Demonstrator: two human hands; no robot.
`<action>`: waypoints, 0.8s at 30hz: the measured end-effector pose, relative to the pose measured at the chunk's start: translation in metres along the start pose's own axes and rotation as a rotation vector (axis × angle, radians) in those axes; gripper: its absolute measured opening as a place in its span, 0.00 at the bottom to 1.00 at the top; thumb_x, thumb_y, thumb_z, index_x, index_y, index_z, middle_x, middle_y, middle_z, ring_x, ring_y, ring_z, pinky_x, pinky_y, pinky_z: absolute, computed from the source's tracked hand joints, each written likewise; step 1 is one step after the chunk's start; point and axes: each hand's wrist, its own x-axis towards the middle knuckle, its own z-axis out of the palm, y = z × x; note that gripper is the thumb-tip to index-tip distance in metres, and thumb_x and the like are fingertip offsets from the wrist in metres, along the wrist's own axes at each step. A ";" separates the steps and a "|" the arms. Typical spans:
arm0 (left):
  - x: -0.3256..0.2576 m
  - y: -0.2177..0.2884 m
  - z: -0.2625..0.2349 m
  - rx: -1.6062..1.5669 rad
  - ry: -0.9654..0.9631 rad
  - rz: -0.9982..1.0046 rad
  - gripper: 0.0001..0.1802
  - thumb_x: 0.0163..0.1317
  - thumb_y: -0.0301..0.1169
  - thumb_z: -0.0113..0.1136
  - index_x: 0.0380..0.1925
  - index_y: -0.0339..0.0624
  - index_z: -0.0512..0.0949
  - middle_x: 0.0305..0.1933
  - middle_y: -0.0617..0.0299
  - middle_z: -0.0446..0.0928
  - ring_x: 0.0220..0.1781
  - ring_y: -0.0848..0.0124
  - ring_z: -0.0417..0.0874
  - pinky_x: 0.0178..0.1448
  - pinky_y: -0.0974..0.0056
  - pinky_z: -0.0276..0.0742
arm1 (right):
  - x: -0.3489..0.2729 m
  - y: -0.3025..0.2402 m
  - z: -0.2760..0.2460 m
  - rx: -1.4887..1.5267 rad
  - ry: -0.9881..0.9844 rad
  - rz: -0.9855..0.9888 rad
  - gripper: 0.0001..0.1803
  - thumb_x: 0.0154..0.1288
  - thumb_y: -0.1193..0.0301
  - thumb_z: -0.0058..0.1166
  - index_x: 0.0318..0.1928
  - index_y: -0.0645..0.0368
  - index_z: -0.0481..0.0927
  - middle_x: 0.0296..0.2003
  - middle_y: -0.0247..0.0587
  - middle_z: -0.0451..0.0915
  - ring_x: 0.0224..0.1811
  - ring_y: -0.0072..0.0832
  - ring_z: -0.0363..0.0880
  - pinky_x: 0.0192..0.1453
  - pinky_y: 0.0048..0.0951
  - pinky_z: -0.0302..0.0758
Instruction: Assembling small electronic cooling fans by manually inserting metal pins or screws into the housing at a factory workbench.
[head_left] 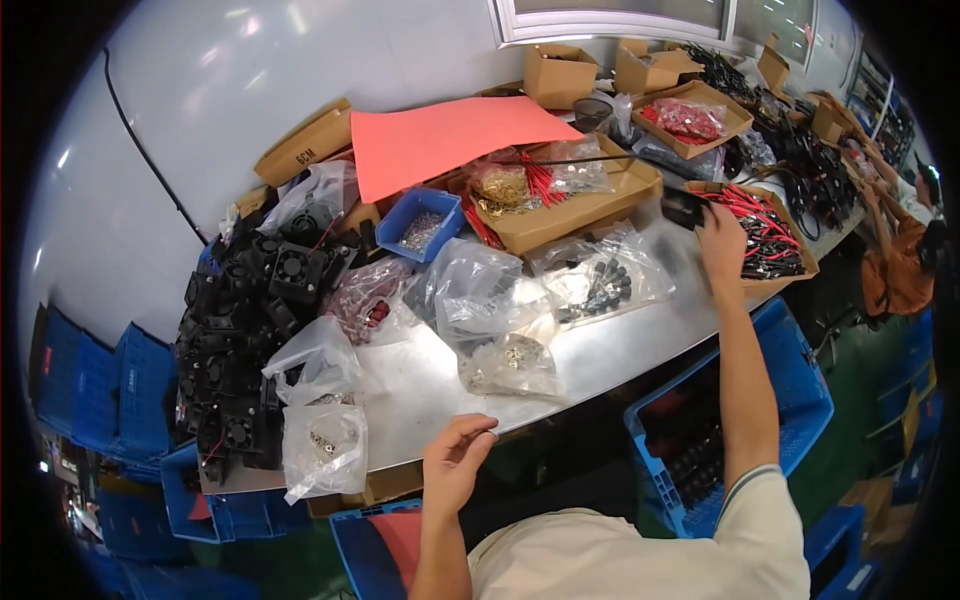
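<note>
My right hand (pixel 722 245) reaches to the far right of the metal table. Its fingers are closed on a dark, blurred black object (pixel 684 208), whose kind I cannot make out. Next to it stands a cardboard box of red and black wires (pixel 765 232). My left hand (pixel 458 465) hangs at the table's front edge, fingers loosely bent and thumb a little apart, with nothing visible in it. The nearest thing to it is a clear plastic bag of small metal parts (pixel 510 365). Behind that lies a flat bag of black parts (pixel 605 285).
Black cooling fans (pixel 240 350) are heaped at the left. A blue bin of small parts (pixel 420 222), a cardboard tray (pixel 575 220) and a red sheet (pixel 450 140) lie farther back. Below the table's right edge stands a blue crate (pixel 800 375). A person (pixel 898 260) is at the far right.
</note>
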 end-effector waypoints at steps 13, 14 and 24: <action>0.017 -0.007 0.026 -0.519 0.036 -0.175 0.34 0.61 0.17 0.59 0.67 0.39 0.61 0.55 0.58 0.75 0.52 0.68 0.79 0.50 0.64 0.79 | -0.135 -0.175 -0.057 1.199 -1.270 0.483 0.07 0.65 0.76 0.57 0.42 0.66 0.81 0.32 0.41 0.84 0.35 0.26 0.83 0.40 0.25 0.78; 0.013 -0.010 0.018 -0.488 0.064 -0.168 0.32 0.60 0.17 0.60 0.65 0.38 0.64 0.55 0.58 0.75 0.52 0.68 0.79 0.49 0.63 0.80 | -0.124 -0.169 -0.045 1.076 -1.119 0.434 0.07 0.66 0.76 0.57 0.42 0.66 0.82 0.33 0.40 0.84 0.36 0.25 0.83 0.41 0.26 0.78; -0.019 -0.016 -0.033 -0.421 0.214 -0.087 0.28 0.61 0.16 0.59 0.62 0.37 0.68 0.55 0.59 0.76 0.53 0.70 0.79 0.51 0.64 0.81 | -0.069 -0.143 0.080 -0.160 -0.664 -0.426 0.12 0.58 0.80 0.50 0.44 0.64 0.80 0.44 0.56 0.75 0.44 0.55 0.78 0.49 0.47 0.76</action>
